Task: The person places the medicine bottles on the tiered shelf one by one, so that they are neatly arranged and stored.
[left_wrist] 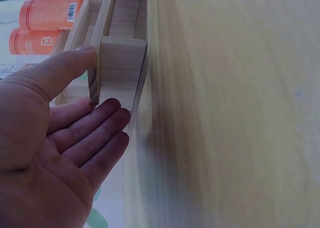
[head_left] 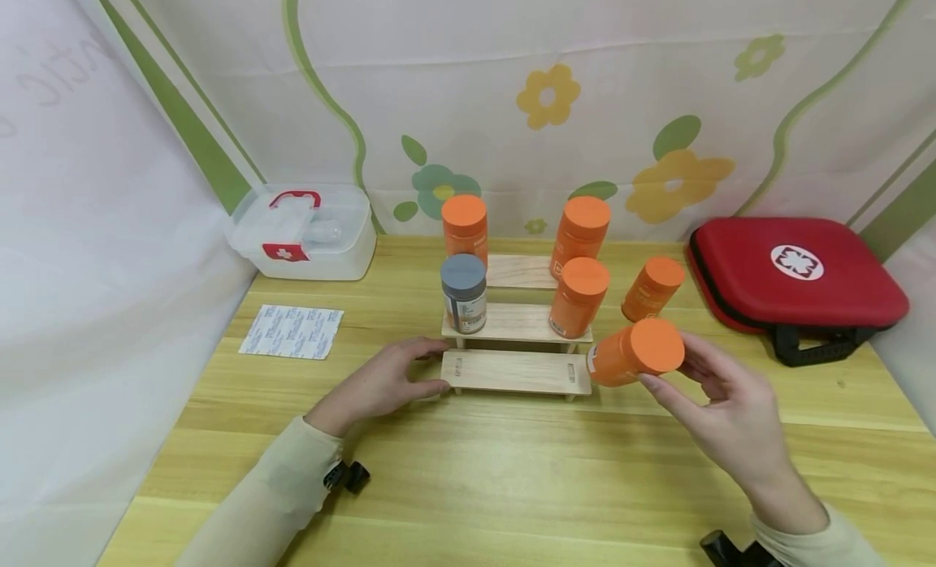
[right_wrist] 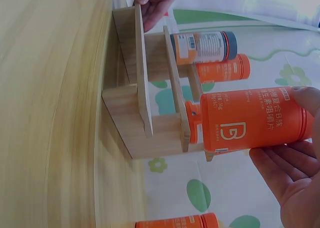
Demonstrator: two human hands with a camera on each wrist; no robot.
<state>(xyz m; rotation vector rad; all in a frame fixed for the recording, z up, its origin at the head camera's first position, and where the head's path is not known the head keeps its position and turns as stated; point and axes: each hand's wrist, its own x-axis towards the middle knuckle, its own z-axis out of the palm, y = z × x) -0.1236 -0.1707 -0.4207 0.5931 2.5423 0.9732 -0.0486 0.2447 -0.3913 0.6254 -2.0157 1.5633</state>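
Observation:
My right hand (head_left: pixel 738 413) grips an orange supplement bottle (head_left: pixel 634 354) near its lid, thumb on one side and fingers on the other. The bottle is tilted, off the right end of the lowest step of a three-tier wooden stand (head_left: pixel 516 370). My left hand (head_left: pixel 383 384) holds the left end of that lowest step between thumb and fingers, the thumb (left_wrist: pixel 80 57) on the board. On the middle step stand a grey-lidded bottle (head_left: pixel 464 295) at left and an orange bottle (head_left: pixel 579 297) at right. Two more orange bottles (head_left: pixel 465 226) stand on the top step, one at each end.
A smaller orange bottle (head_left: pixel 653 288) stands on the table right of the stand. Farther right lies a red first-aid case (head_left: pixel 804 274) with a black handle. At the left are a clear first-aid box (head_left: pixel 314 234) and a white printed packet (head_left: pixel 292 331). A patterned curtain hangs behind.

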